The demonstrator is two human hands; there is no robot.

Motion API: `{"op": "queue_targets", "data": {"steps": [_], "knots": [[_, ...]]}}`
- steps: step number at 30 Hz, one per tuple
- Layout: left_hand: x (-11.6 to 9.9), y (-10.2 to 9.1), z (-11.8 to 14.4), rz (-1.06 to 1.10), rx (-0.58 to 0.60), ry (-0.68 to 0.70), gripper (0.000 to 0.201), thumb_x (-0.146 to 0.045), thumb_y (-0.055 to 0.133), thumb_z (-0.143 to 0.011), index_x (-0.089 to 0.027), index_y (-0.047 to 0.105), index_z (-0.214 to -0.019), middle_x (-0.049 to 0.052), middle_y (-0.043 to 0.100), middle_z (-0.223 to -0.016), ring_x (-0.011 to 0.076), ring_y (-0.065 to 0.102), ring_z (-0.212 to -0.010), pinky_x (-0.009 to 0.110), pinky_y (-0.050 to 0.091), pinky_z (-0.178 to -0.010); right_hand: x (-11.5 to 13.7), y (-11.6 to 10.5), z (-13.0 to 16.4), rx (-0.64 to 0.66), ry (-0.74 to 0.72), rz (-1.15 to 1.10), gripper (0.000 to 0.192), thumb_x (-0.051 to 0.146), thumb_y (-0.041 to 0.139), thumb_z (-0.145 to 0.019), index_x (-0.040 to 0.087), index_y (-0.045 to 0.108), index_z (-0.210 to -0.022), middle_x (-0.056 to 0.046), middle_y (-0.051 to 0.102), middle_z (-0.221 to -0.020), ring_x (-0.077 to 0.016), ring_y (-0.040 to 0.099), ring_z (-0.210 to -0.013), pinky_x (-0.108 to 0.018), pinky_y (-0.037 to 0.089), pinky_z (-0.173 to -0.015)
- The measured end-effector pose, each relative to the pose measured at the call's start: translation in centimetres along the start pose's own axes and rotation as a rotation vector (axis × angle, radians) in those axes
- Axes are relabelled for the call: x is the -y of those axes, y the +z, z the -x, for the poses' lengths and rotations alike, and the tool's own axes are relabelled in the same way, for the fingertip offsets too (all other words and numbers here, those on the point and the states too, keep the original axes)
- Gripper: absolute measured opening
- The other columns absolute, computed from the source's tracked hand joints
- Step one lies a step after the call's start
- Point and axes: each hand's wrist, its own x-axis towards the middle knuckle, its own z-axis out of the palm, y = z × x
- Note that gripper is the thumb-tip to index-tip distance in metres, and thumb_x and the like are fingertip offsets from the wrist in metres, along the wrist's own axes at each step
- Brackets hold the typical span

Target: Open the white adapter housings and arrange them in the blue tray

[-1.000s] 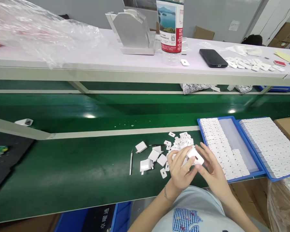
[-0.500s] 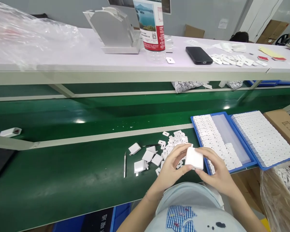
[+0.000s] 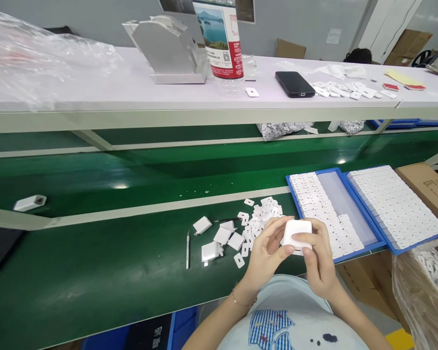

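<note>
A white, rounded square casing (image 3: 295,229) is held between both hands above the front of the green bench. My left hand (image 3: 268,250) grips its left side, with the thumb at the lower edge. Fingers of my right hand (image 3: 320,257) lie across its front and right side, closed on it. A dark slot shows low on the casing. Just left of my hands lie a pile of small white plates with slots (image 3: 266,211) and several white square casings (image 3: 223,236), some with tabs sticking out. A slim silver craft knife (image 3: 188,250) lies farther left.
Blue trays (image 3: 379,240) filled with rows of white parts stand at right, beside a cardboard box (image 3: 428,192). A raised white shelf (image 3: 131,95) crosses behind, bearing a phone (image 3: 295,84) and a labelled bottle (image 3: 224,53). A white piece (image 3: 29,203) lies far left on the green belt.
My right hand's fingers have shifted across the casing's front, and the casing has turned slightly. The white piece at far left has moved to the right along the green surface.
</note>
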Motion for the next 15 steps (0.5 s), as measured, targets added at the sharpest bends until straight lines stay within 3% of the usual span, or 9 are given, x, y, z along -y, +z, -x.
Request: {"op": "queue_targets", "data": {"steps": [3, 5, 8, 11, 13, 15], "knots": [[0.7, 0.3, -0.1, 0.007, -0.052, -0.062, 0.045, -0.044, 0.079, -0.078, -0.026, 0.070, -0.118, 0.007, 0.063, -0.112, 0.0247, 0.065, -0.111, 0.035, 0.055, -0.099, -1.0, -0.1, 0.1, -0.058, 0.041, -0.044, 0.030, 0.022, 0.037, -0.102, 0.031, 0.061, -0.118, -0.008, 0.050, -0.115, -0.0237, 0.051, -0.109, -0.042, 0.047, -0.089], [1.6, 0.0, -0.2, -0.026, -0.068, -0.086, 0.044, -0.042, 0.078, -0.079, -0.026, 0.070, -0.119, 0.007, 0.062, -0.114, 0.0249, 0.065, -0.112, 0.036, 0.055, -0.100, -2.2, -0.6, 0.3, -0.031, 0.129, -0.121, 0.026, 0.028, 0.040, -0.102, 0.030, 0.064, -0.113, -0.008, 0.053, -0.116, -0.0242, 0.052, -0.113, -0.043, 0.046, -0.094], [2.7, -0.8, -0.3, -0.202, -0.043, -0.079, 0.047, -0.042, 0.078, -0.080, -0.027, 0.067, -0.123, 0.008, 0.060, -0.115, 0.0265, 0.063, -0.115, 0.041, 0.053, -0.103, -4.4, -1.8, 1.1, 0.109, 0.427, -0.391, 0.030, 0.044, 0.051, -0.098, 0.034, 0.060, -0.125, -0.007, 0.058, -0.126, -0.0249, 0.056, -0.118, -0.042, 0.048, -0.098], [3.4, -1.0, 0.0, -0.475, 0.149, -0.087, 0.052, -0.040, 0.077, -0.080, -0.031, 0.063, -0.130, 0.009, 0.060, -0.120, 0.0289, 0.059, -0.119, 0.045, 0.051, -0.105, -6.8, -3.1, 2.7, 0.280, 0.755, -0.632, 0.058, 0.060, 0.063, -0.087, 0.034, 0.053, -0.138, -0.008, 0.063, -0.130, -0.0269, 0.062, -0.114, -0.043, 0.053, -0.092], [3.9, -0.7, 0.3, -0.605, 0.313, -0.151, 0.061, -0.038, 0.074, -0.083, -0.036, 0.052, -0.140, 0.009, 0.055, -0.133, 0.0301, 0.055, -0.126, 0.045, 0.051, -0.104, -8.7, -4.1, 3.7, 0.337, 0.842, -0.643, 0.069, 0.063, 0.074, -0.075, 0.030, 0.060, -0.134, -0.010, 0.066, -0.126, -0.0295, 0.064, -0.111, -0.044, 0.054, -0.090], [4.5, -0.5, 0.8, -0.694, 0.360, -0.209, 0.074, -0.038, 0.072, -0.085, -0.039, 0.037, -0.150, 0.010, 0.045, -0.147, 0.0317, 0.047, -0.137, 0.046, 0.051, -0.106, -11.3, -6.0, 4.2, 0.303, 0.871, -0.563, 0.073, 0.060, 0.081, -0.066, 0.026, 0.064, -0.129, -0.011, 0.068, -0.123, -0.0308, 0.066, -0.109, -0.045, 0.055, -0.090]]}}
